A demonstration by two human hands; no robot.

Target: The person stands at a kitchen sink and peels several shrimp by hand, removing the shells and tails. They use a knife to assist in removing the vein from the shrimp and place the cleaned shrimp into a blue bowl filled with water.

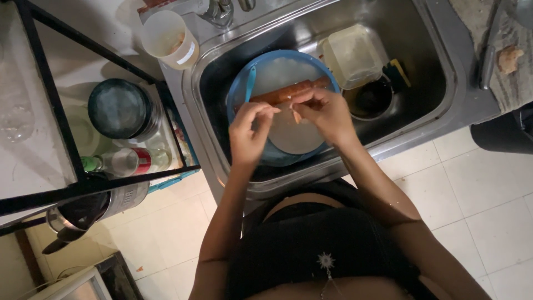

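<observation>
I stand at a steel sink (433, 105), both hands over a blue bowl (240, 89) that holds a pale plate or lid. A long orange carrot (280, 93) lies across the bowl, with a blue-handled peeler (251, 82) beside it. My left hand (250, 133) has its fingers pinched together just below the carrot. My right hand (325, 111) grips the carrot near its right end, and a small pale piece (297, 117) shows at its fingertips. What the left fingers pinch is too small to tell.
A clear plastic container (352, 55) and a dark pot (369, 100) sit in the sink's right part. A white cup (169, 39) stands by the tap (216, 12). A black-framed glass shelf (66, 139) with jars and bottles stands at left. White floor tiles lie below.
</observation>
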